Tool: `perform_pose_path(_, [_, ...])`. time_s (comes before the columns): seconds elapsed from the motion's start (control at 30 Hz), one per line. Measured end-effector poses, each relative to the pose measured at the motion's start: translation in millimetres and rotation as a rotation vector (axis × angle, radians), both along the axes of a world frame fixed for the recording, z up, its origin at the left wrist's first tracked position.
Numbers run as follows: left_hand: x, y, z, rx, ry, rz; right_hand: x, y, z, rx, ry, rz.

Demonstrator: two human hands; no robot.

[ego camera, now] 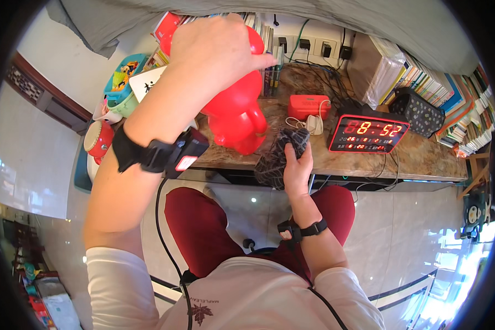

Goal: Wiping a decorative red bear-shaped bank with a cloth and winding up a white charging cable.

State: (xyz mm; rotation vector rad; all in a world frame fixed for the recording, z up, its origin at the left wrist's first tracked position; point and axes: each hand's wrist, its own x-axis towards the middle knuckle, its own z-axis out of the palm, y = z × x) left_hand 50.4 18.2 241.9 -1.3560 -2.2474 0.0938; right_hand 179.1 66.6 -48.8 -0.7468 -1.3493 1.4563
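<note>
A glossy red figurine [237, 111] with rounded ears and limbs stands near the front edge of the marbled desk. My left hand [214, 41] is on top of its head, with the thumb stretched out to the right; the underside of the palm is hidden, so its grip cannot be made out. In my right hand [298, 165] is a bunched dark grey patterned cloth [272, 163], held over the desk's front edge, right of the figurine. Part of the cloth hangs below that edge. A white charger [314, 124] with a coiled cable lies just beyond it.
A red box [308, 106] and a lit digital clock [369, 133] are on the desk [429, 161] at right, near a dark patterned pouch [417, 111] and rows of books. Cables run to wall sockets. Left are a blue basket [112, 95] and a small red drum [99, 140].
</note>
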Motion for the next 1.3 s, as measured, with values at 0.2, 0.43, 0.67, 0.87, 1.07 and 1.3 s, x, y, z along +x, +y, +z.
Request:
perform_pose_path(0.2, [-25, -2, 1, 0.069, -0.113, -0.09, 4, 4, -11, -0.047, 0.025, 0.008])
perform_pose_path(0.43, [-110, -49, -12, 0.282, -0.541, -0.408, 3, 6, -16, -0.043, -0.023, 0.003])
perform_pose_path(0.67, [-101, -27, -9, 0.047, -0.225, -0.035, -1, 8, -26, -0.057, -0.002, -0.004])
perform_pose_path(0.87, [-80, -13, 1, 0.05, -0.084, 0.239, 2, 9, -27, -0.185, 0.055, 0.045])
perform_pose_path(1.07, [-138, -54, -17, 0.459, -0.862, -0.232, 4, 9, -24, -0.184, 0.083, 0.073])
perform_pose_path(1.3, [-138, -48, -32, 0.658, -0.658, 0.02, 10, 16, -24, -0.216, 0.093, 0.066])
